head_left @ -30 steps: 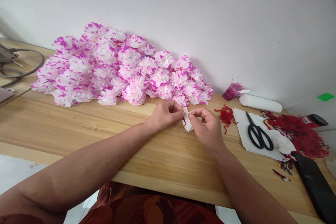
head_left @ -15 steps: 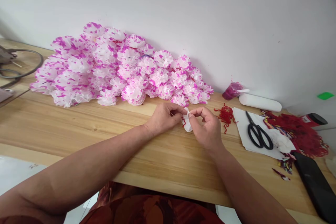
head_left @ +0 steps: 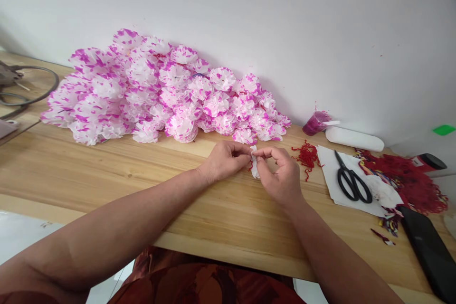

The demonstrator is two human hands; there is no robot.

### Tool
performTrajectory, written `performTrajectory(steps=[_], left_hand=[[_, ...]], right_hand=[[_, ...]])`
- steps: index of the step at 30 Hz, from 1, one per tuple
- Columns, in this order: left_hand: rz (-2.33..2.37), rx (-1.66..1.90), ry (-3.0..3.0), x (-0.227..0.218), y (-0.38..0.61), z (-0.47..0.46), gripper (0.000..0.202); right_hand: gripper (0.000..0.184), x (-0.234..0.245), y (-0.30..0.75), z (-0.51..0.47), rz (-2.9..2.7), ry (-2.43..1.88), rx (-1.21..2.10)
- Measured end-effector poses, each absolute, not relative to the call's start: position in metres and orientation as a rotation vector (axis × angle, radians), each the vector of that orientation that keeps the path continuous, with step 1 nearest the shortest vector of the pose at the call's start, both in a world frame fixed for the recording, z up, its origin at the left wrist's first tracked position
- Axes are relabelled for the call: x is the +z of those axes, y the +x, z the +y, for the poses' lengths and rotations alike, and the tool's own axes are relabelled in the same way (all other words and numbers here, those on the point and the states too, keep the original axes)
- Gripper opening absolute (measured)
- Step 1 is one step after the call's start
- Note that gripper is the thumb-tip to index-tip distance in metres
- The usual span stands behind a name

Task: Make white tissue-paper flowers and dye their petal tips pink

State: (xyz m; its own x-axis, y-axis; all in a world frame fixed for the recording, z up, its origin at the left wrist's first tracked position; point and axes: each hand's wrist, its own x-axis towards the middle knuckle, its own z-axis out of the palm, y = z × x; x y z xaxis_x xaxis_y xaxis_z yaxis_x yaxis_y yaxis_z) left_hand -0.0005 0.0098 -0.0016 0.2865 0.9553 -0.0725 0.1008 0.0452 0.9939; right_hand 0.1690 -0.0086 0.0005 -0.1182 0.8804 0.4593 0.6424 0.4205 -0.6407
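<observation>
Between my two hands is a small gathered piece of white tissue paper (head_left: 254,169), held just above the wooden table. A short red yarn (head_left: 250,165) shows along its left side. My left hand (head_left: 228,160) pinches at the paper's upper left with thumb and forefinger; whether it grips the yarn or the paper is hidden. From the right, my right hand (head_left: 280,171) is closed in a pinch on the paper, fingertips almost meeting those of the left. Beyond them lies a large heap of white paper flowers (head_left: 181,126) with purple-pink tips.
Right of my hands are cut red yarn pieces (head_left: 307,156), a cup of purple liquid (head_left: 315,123), a white roll (head_left: 354,139), and black-handled scissors (head_left: 351,183) on white paper sheets (head_left: 329,171). Farther right are a red yarn bundle (head_left: 420,185) and a black phone (head_left: 427,251). A grey cable (head_left: 53,80) curls at left.
The white paper has turned and looks narrower between my fingers, with less red yarn showing. Both hands stay nearly in place, still pinching.
</observation>
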Motion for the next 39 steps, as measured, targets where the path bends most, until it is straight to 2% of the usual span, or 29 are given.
performTrajectory(steps=[6,12,17,33,39], left_hand=[[1.09,0.882,1.266,-0.003,0.0,0.011,0.026],[1.092,0.894,1.301,-0.011,0.002,0.012,0.023],[1.093,0.883,1.37,-0.011,0.002,0.011,0.023],[1.095,0.874,1.311,-0.009,0.001,0.012,0.023],[1.083,0.877,1.312,-0.009,0.0,0.012,0.022]], right_hand=[[0.012,0.0,0.17,-0.009,-1.885,-1.284,0.32],[0.002,0.003,0.168,-0.008,-1.808,-1.382,0.434],[0.007,0.004,0.167,-0.006,-1.732,-1.458,0.527],[0.002,0.001,0.169,-0.006,-1.689,-1.463,0.65],[0.008,0.001,0.168,-0.006,-1.687,-1.45,0.665]])
